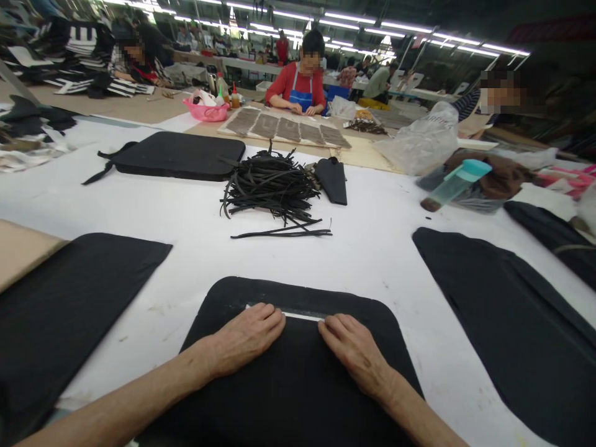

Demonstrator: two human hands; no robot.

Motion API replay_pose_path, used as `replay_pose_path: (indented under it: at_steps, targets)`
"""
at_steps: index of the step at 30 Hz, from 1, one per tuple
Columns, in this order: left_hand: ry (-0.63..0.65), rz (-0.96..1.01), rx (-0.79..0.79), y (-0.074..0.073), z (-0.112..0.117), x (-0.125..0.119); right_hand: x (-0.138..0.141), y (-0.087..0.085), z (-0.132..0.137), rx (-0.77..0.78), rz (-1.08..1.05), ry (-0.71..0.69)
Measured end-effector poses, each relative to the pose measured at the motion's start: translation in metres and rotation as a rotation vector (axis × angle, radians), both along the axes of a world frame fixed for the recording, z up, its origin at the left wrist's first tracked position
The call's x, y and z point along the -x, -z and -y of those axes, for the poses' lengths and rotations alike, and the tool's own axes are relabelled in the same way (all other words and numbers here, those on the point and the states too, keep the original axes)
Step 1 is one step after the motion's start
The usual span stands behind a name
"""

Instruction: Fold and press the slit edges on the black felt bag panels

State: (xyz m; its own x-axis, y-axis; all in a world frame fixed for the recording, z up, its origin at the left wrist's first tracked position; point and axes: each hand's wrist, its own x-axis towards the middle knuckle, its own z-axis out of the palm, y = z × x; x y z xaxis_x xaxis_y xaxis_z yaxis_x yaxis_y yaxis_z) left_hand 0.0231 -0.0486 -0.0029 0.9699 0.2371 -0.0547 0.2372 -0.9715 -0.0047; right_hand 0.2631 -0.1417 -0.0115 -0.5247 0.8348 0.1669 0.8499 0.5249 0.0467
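Note:
A black panel (284, 397) with rounded corners lies in front of me on the white table. Across its upper part runs a narrow white strip (302, 316), with a greyish, slightly shiny band just above it. My left hand (249, 335) rests on the panel, its closed fingers on the strip's left part; a bit of white shows past the knuckles. At the strip's right end, my right hand (356, 347) has its fingers curled and pressed together. Both thumbs are mostly hidden, and the fingertips partly cover the strip.
Beyond the panel sits a pile of black strips (272, 183) beside a small black piece (333, 180). A padded black panel (181, 155) lies far left. Other black panels flank me left (79, 304) and right (507, 310). A bottle (456, 184) leans at right. Co-workers sit opposite.

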Motion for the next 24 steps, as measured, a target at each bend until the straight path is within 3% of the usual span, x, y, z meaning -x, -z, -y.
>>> replay_pose_path:
  at_steps: [7, 13, 24]
  targets:
    - [-0.021, 0.030, 0.011, 0.010, 0.000, 0.004, -0.028, -0.002, 0.018, 0.042, 0.079, 0.064]
    - [-0.012, 0.019, -0.024, 0.009, 0.000, 0.005, -0.045, -0.003, 0.032, -0.054, 0.087, 0.125]
    - [0.011, 0.041, -0.092, 0.016, -0.002, 0.009, -0.047, 0.003, 0.049, -0.055, 0.013, 0.362]
